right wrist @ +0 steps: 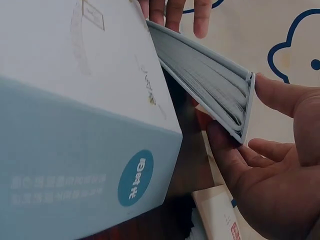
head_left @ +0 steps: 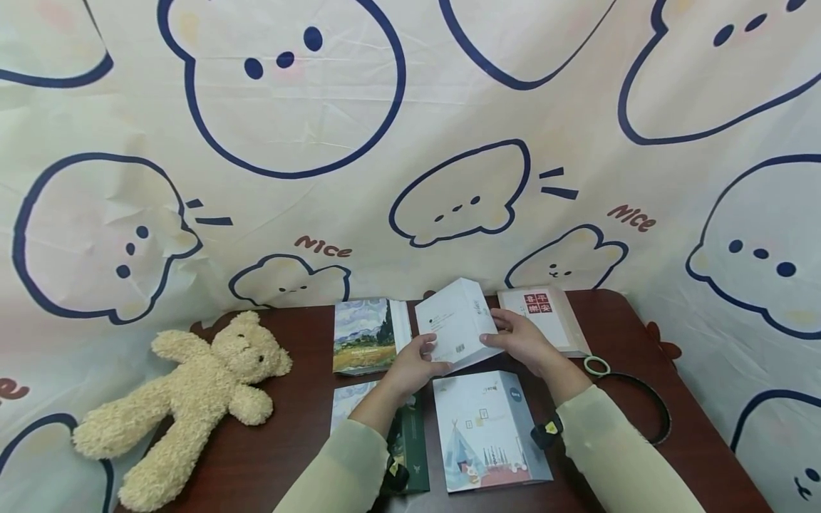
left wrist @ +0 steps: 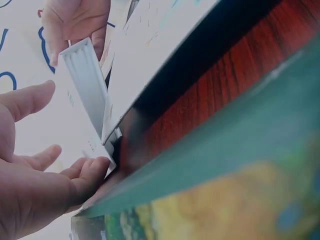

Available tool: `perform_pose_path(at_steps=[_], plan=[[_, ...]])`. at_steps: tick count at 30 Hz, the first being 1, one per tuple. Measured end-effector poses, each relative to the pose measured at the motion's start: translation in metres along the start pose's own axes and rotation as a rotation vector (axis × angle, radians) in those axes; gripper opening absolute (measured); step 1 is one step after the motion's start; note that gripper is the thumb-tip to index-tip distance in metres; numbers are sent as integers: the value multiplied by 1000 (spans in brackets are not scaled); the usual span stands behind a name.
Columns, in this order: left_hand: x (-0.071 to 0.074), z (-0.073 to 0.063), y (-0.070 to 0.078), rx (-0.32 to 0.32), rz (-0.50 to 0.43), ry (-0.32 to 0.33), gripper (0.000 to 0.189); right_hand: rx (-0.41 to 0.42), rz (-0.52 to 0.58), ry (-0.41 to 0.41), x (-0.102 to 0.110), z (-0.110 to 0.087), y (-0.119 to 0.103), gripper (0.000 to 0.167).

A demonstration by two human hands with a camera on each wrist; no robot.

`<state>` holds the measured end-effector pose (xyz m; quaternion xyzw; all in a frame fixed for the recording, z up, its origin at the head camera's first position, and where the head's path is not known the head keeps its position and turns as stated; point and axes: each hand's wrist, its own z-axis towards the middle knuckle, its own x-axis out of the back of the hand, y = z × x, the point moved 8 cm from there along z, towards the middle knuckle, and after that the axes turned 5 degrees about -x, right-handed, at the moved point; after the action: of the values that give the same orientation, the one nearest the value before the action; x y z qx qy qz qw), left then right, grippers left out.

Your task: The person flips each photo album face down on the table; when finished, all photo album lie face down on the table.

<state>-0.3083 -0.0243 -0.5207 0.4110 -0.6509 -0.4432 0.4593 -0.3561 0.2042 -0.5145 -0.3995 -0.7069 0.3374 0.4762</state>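
Both hands hold a thick white book (head_left: 452, 320), tilted above the back of the table, with small print and a barcode on the cover facing up. At its lower left corner is my left hand (head_left: 412, 365), thumb on top. My right hand (head_left: 521, 342) grips the right edge, thumb on the near side. Its pages show between stiff covers in the right wrist view, with the right hand (right wrist: 280, 160) around one corner. In the left wrist view, fingertips of the left hand (left wrist: 45, 180) touch the book's lower end.
A white and blue box-like book (head_left: 481, 434) with a tent picture lies in front. Left of it are a green-edged book (head_left: 413, 449) and a landscape-covered book (head_left: 364, 335). A cream book (head_left: 545, 320), a green ring (head_left: 596, 366), a black band (head_left: 661, 399) and a teddy bear (head_left: 205, 399) lie around.
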Motion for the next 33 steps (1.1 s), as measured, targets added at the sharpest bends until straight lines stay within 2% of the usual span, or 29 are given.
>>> perform_pose_path(at_steps=[20,33], plan=[[1,5,4,5,21,-12,77,24,-178,69,4,2,13,68],[5,13,8,10,47,-25,80,43,-300,105,1,-2,9,60]])
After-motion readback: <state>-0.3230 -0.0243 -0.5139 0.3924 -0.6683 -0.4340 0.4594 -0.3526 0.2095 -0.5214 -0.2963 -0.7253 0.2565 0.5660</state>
